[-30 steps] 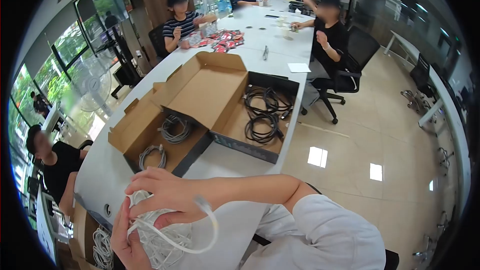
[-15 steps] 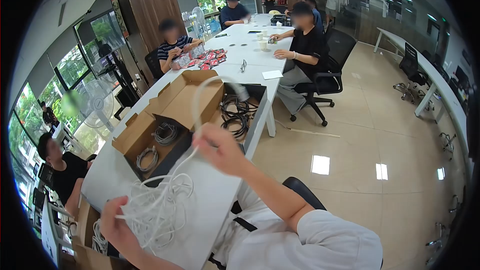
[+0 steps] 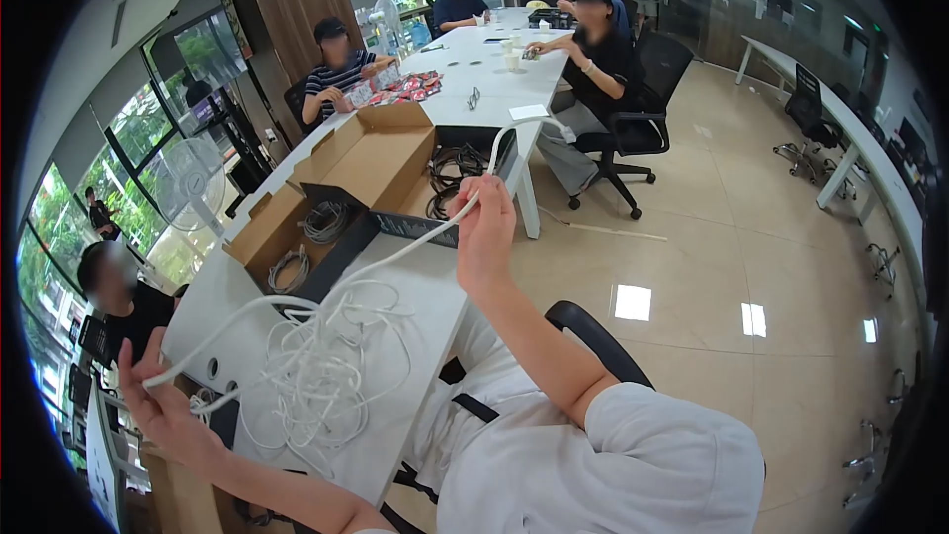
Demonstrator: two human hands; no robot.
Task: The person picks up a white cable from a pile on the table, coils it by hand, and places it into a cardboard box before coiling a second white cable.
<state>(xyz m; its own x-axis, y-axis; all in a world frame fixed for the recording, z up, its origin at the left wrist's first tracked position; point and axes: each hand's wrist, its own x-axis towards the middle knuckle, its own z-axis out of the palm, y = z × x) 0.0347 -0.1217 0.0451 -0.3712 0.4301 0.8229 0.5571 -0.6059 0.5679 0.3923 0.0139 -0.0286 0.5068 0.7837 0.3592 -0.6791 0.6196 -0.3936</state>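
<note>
Long white table (image 3: pixel 405 262), smooth top, round holes in near end. Tangled white cable (image 3: pixel 316 376) heaped on near end, part of it raised off surface. Just beyond, two open black-and-brown cardboard boxes (image 3: pixel 395 163), side by side. Farther along: red-and-white packets (image 3: pixel 410 87) in loose pile, white flat sheet (image 3: pixel 528 112) near edge, white cups (image 3: pixel 511 62).

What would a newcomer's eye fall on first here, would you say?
Probably the loose tangle of white cable on the near part of the table, with strands running to the left hand and right hand. Just beyond it are an open cardboard box of black cables and another of grey coils.
</note>
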